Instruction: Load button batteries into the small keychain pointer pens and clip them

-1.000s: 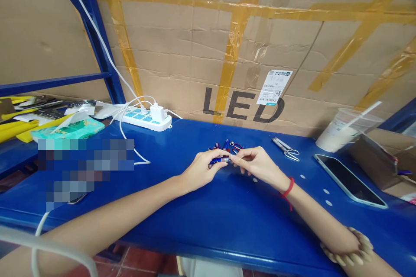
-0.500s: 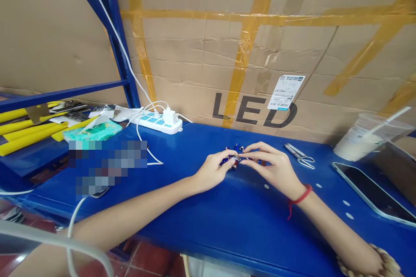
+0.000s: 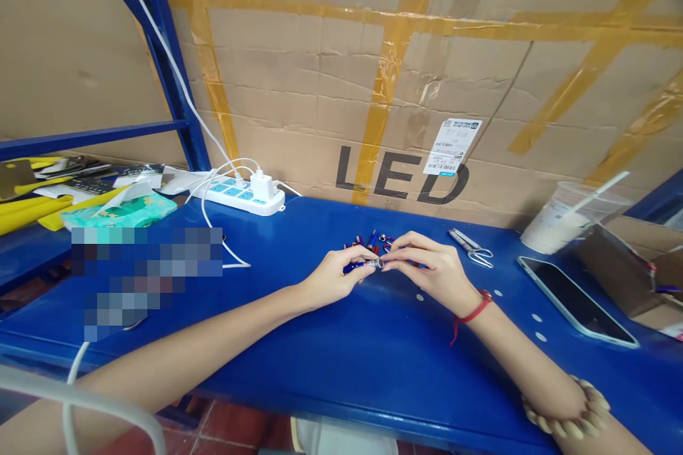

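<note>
A small blue cylinder (image 3: 352, 267) with a silver end and a metal ring (image 3: 379, 263) lies between the thumb and fingers of my left hand (image 3: 334, 277). My right hand (image 3: 445, 271) is closed in a pinch at the ring, its thumb and fingertips meeting there. Just behind the fingers, several more small blue and red pieces (image 3: 373, 238) with metal clips lie on the blue table (image 3: 341, 355), partly hidden by both hands. Around my right wrist is a red cord bracelet.
To the right are small scissors (image 3: 472, 249), a phone (image 3: 576, 302), a plastic cup with a straw (image 3: 555, 224) and an open cardboard box (image 3: 634, 277). A power strip (image 3: 240, 195) with white cables, a tissue pack (image 3: 125, 210) and yellow-handled tools (image 3: 32, 213) are on the left.
The view has shifted slightly to the right. More of the blue cylinder now shows in my left hand, and my right fingertips have closed in on its ring.
</note>
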### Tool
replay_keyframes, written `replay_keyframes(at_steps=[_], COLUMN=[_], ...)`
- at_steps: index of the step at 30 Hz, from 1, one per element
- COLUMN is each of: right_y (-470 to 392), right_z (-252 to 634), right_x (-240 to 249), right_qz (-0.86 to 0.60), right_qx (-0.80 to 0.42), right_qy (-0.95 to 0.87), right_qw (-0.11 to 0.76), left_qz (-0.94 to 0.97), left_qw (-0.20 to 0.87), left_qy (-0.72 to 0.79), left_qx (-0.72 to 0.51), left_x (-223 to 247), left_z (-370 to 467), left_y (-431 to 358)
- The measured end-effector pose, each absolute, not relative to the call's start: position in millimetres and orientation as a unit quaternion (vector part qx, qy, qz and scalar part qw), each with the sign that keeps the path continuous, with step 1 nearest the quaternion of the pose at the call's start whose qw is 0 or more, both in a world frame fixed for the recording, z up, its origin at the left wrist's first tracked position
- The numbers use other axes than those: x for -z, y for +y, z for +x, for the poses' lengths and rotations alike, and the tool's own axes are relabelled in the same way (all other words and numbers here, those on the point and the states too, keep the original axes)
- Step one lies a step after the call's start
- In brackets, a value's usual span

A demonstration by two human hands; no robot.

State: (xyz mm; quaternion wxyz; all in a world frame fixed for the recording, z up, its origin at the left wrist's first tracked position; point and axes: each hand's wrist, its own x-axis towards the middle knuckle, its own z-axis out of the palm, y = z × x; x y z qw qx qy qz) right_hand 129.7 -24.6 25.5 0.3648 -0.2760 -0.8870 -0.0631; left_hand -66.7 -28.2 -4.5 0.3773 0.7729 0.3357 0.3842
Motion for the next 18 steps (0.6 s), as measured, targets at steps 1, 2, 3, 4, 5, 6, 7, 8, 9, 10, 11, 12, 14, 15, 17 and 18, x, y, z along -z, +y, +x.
replay_keyframes(at_steps=[1, 2, 3, 4, 5, 6, 7, 8, 9, 10, 11, 12, 14, 15, 17, 18], right_y=[-25, -25, -25, -25, -25, -26, -26, -25, -25, -25, -25, -25, -25, -25, -26, -27], right_z=[129, 129, 128, 127, 127, 126, 126, 125, 124, 123, 122, 120, 117, 115, 113, 112], right_x=[-26, -26, -26, -25, -25, -24, -23, -22, -21, -19, -18, -18, -17, -17, -19, -20], right_qz=[-0.272, -0.267, -0.264, -0.263, -0.264, -0.267, -0.274, -0.282, -0.294, -0.306, -0.32, -0.335, -0.371, -0.392, -0.435, -0.454], right_qx=[0.073, 0.081, 0.088, 0.091, 0.09, 0.084, 0.071, 0.051, 0.023, -0.011, -0.048, -0.085, -0.157, -0.195, -0.278, -0.318], right_qy=[-0.887, -0.888, -0.888, -0.889, -0.889, -0.889, -0.887, -0.884, -0.88, -0.873, -0.864, -0.853, -0.823, -0.806, -0.769, -0.749], right_qw=[0.366, 0.366, 0.366, 0.364, 0.363, 0.363, 0.365, 0.368, 0.373, 0.379, 0.385, 0.391, 0.4, 0.398, 0.378, 0.364], left_qz=[0.772, 0.772, 0.772, 0.771, 0.77, 0.769, 0.768, 0.767, 0.768, 0.769, 0.77, 0.772, 0.774, 0.777, 0.782, 0.786], left_qw=[0.38, 0.379, 0.379, 0.379, 0.379, 0.381, 0.383, 0.384, 0.383, 0.378, 0.372, 0.365, 0.352, 0.347, 0.336, 0.33], left_qy=[0.333, 0.332, 0.331, 0.332, 0.333, 0.334, 0.333, 0.331, 0.33, 0.331, 0.334, 0.338, 0.346, 0.346, 0.345, 0.345], left_qx=[-0.386, -0.388, -0.389, -0.389, -0.39, -0.39, -0.391, -0.393, -0.394, -0.396, -0.396, -0.397, -0.396, -0.396, -0.395, -0.393], left_x=[4, 4, 5, 5, 6, 6, 7, 7, 8, 8, 8, 7, 7, 6, 5, 4], left_z=[-67, -67, -67, -67, -67, -67, -67, -67, -67, -67, -68, -68, -68, -68, -69, -69], left_y=[-28, -29, -29, -28, -28, -28, -28, -28, -27, -27, -27, -27, -28, -29, -30, -31])
